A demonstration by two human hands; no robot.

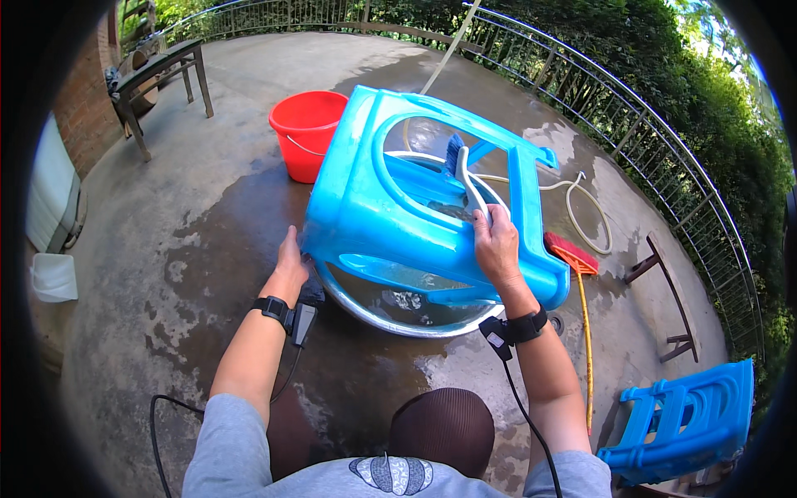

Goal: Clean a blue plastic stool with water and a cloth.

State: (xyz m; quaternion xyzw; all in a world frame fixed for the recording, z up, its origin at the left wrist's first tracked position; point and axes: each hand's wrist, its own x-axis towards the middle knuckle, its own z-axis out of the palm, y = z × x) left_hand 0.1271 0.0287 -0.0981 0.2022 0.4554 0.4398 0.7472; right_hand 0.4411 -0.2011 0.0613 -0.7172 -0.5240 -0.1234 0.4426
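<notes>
A blue plastic stool [398, 217] lies on its side across a round metal basin [432, 332] that holds some water. My left hand [290, 264] grips the stool at its left edge, with some fingers hidden behind it. In my right hand [496, 242] is a scrub brush [462, 173] with a pale curved handle. The brush's blue bristles point up, above the opening in the stool's side. Wet patches shine on the stool's surface.
Behind the stool stands a red bucket [297, 159]. To the right lie a pale hose [599, 236], a broom with a yellow handle [586, 349], a dark wooden frame [682, 311] and another blue plastic stool [689, 423]. A wooden table [162, 68] stands far left; a railing [664, 145] borders the concrete floor.
</notes>
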